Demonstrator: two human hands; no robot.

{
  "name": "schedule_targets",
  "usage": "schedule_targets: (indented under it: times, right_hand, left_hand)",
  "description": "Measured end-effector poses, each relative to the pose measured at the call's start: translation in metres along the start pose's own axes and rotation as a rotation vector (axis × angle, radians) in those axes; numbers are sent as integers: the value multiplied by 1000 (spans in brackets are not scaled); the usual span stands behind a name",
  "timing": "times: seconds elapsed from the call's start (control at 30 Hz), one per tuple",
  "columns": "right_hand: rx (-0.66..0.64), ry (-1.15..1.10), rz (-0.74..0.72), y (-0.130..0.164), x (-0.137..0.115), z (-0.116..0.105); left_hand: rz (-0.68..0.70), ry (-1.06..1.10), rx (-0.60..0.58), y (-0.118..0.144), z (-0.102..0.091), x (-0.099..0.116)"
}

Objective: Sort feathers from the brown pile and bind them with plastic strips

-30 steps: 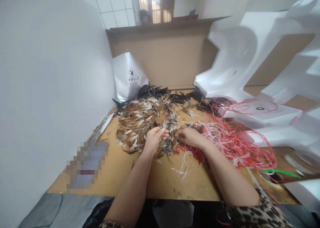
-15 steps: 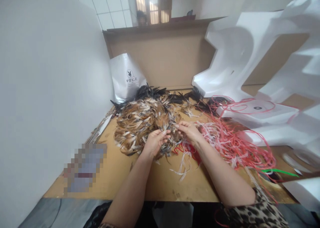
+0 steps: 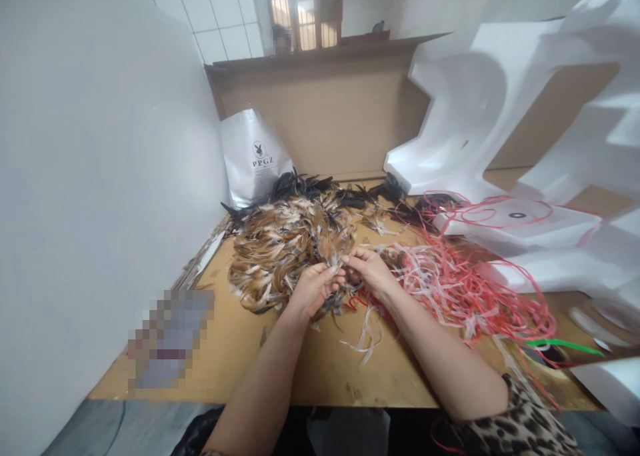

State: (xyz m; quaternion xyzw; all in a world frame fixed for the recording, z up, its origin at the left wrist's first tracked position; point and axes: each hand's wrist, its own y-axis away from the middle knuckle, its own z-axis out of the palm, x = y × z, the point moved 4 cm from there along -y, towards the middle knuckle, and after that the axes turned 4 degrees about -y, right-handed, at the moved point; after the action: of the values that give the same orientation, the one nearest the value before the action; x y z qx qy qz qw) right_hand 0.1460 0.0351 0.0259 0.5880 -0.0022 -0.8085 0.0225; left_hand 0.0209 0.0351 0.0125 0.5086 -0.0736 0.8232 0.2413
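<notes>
A small tuft of feathers (image 3: 338,261) is pinched between the left hand (image 3: 314,288) and right hand (image 3: 369,271), fingertips together, just before the feather pile (image 3: 287,243).

A brown table (image 3: 320,369) carried a feather pile (image 3: 285,243), red strings (image 3: 460,283), a white bag (image 3: 255,153) and foam blocks (image 3: 500,129).

Wore a leopard-print sleeve (image 3: 520,426) on the right upper arm, far back from the fingertips. Left hand (image 3: 313,289) and right hand (image 3: 371,273) bare, ungloved, forearms uncovered.
</notes>
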Motion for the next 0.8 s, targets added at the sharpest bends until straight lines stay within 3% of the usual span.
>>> schedule_targets:
  times: [0.23, 0.43, 0.8]
  right_hand:
    - [-166, -10, 13, 4, -5, 5]
    - [-62, 77, -19, 0, 0, -2]
    - [8, 393, -109, -1, -7, -2]
  left_hand:
    - [-37, 125, -48, -2, -4, -2]
    - [-46, 69, -34, -1, -4, -1]
    - [49, -248, 65, 1, -3, 2]
